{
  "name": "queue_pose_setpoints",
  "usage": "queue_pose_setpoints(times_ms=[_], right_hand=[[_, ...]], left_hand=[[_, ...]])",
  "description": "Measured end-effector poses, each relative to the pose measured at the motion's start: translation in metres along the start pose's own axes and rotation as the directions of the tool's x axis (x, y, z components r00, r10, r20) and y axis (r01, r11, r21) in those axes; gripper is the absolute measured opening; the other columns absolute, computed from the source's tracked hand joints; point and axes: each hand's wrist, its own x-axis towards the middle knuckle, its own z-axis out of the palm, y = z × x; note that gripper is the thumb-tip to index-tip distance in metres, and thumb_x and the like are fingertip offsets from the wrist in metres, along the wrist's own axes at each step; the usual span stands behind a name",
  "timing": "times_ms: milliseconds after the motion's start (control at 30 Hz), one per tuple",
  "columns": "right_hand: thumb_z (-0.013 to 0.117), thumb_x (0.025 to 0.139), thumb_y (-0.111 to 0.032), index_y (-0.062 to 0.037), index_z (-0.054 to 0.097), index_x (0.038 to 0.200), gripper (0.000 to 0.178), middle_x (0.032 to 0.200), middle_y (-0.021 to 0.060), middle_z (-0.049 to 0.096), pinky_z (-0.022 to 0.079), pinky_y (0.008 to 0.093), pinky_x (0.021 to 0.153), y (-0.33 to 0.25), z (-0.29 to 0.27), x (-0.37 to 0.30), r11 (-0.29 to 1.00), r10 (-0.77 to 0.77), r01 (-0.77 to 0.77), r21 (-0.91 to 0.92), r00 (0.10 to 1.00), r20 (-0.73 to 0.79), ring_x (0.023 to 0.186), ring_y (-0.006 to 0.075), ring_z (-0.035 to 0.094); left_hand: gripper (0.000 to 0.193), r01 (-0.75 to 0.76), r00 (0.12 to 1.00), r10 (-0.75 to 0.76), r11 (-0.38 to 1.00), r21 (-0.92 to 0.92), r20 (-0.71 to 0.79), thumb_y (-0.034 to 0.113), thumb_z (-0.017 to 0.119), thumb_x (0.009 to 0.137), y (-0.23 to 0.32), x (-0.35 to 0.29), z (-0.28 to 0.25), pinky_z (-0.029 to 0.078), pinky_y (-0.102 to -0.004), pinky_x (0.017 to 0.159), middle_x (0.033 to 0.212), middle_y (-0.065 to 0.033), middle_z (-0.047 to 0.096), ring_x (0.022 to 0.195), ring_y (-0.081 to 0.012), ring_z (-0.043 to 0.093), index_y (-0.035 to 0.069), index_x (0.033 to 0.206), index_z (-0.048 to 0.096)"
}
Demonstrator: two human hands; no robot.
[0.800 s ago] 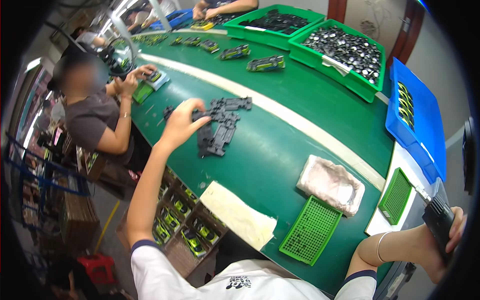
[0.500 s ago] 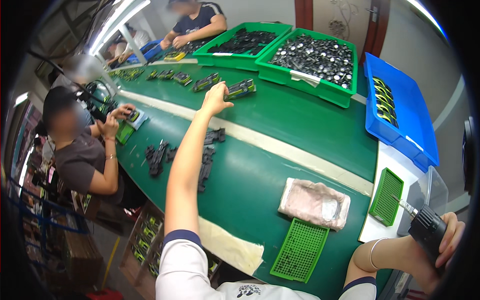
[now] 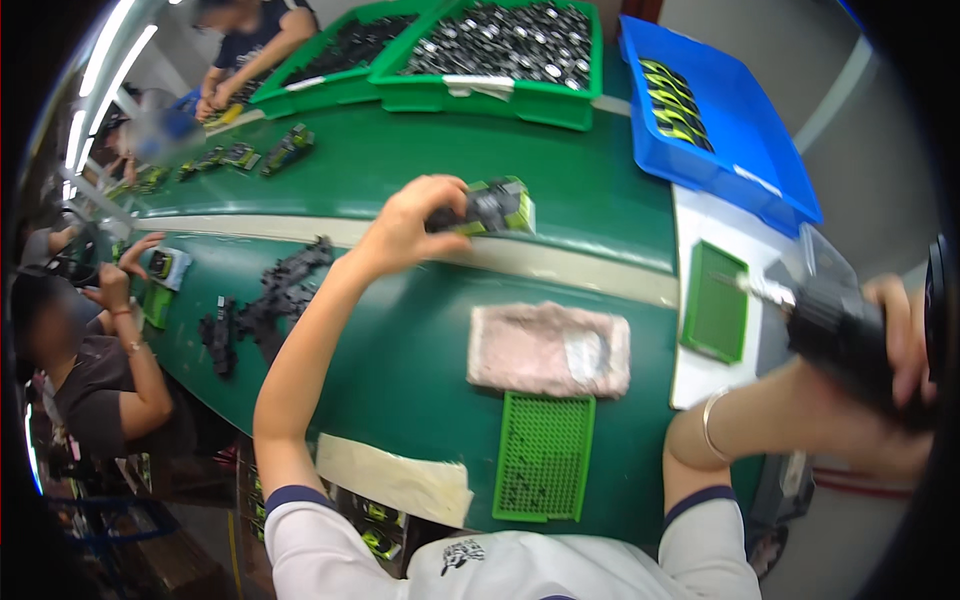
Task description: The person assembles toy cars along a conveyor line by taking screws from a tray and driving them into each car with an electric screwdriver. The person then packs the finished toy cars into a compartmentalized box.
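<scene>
My left hand (image 3: 415,225) grips a black and lime-green moulded part (image 3: 490,207) and holds it over the far strip of the green bench. Thumb and fingers close on its left end; what lies under them is hidden. At the right edge my right hand (image 3: 905,345) is wrapped round a black power screwdriver (image 3: 835,320), its silver bit pointing left. Below the left hand's part is a pink cloth-wrapped pad (image 3: 545,350) with a hollow. A green perforated screw tray (image 3: 545,460), with dark screws in some holes, touches its near side.
A second green tray (image 3: 715,300) lies on a white board beside a blue bin (image 3: 790,195) holding black-and-lime parts. Green crates (image 3: 545,110) of small pieces stand at the back. Black brackets (image 3: 285,285) are piled left. Two co-workers sit along the bench.
My left hand has drawn the black and lime-green part off the far strip, nearer to me and toward the pad. The view has swung right. The right hand still holds the screwdriver.
</scene>
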Motion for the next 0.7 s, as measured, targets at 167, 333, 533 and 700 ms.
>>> queue_pose_setpoints(times_ms=[167, 333, 533, 700], right_hand=[[0.057, 0.07, -0.032, -0.0052, 0.049, 0.076, 0.029, 0.066, 0.001, 0.044, 0.036, 0.0233, 0.059, 0.012, -0.017, -0.009, 0.983, 0.17, -0.179, -0.034, 0.966, -0.194, 0.058, 0.0089, 0.043], [0.055, 0.068, -0.051, -0.0076, 0.043, 0.096, 0.053, 0.069, 0.002, 0.042, 0.037, 0.0252, 0.056, 0.0, -0.017, -0.041, 0.95, 0.311, -0.312, -0.028, 0.95, -0.033, 0.057, 0.0107, 0.043], [0.051, 0.066, -0.074, -0.0114, 0.03, 0.123, 0.087, 0.073, 0.0034, 0.042, 0.041, 0.0277, 0.05, -0.004, -0.013, -0.089, 0.872, 0.49, -0.485, -0.072, 0.853, 0.179, 0.052, 0.0134, 0.045], [0.053, 0.068, -0.07, -0.0137, 0.028, 0.119, 0.08, 0.07, 0.0043, 0.046, 0.044, 0.0287, 0.051, -0.015, -0.018, -0.136, 0.742, 0.67, -0.653, -0.15, 0.727, 0.151, 0.054, 0.0146, 0.051]], left_hand=[[0.034, -0.17, 0.96, 0.181, 0.983, -0.067, 0.214, 0.014, 0.074, 0.059, 0.096, -0.019, 0.039, 0.044, -0.0378, 0.078, 0.107, -0.0105, 0.054, 0.095, -0.0296, 0.052, 0.007, 0.083, 0.051], [0.033, -0.171, 0.974, 0.172, 0.985, -0.018, 0.15, 0.017, 0.074, 0.061, 0.106, -0.039, 0.056, 0.045, -0.0377, 0.078, 0.107, -0.0108, 0.054, 0.095, -0.0295, 0.052, 0.007, 0.085, 0.053], [0.034, -0.203, 0.977, 0.204, 0.979, -0.031, 0.06, 0.018, 0.074, 0.06, 0.102, -0.051, 0.067, 0.044, -0.039, 0.08, 0.11, -0.0108, 0.054, 0.097, -0.0306, 0.051, 0.008, 0.087, 0.054], [0.034, -0.207, 0.978, 0.208, 0.978, 0.035, -0.034, 0.017, 0.074, 0.06, 0.1, -0.057, 0.072, 0.043, -0.0395, 0.082, 0.112, -0.0097, 0.055, 0.1, -0.0304, 0.051, 0.009, 0.086, 0.054]])
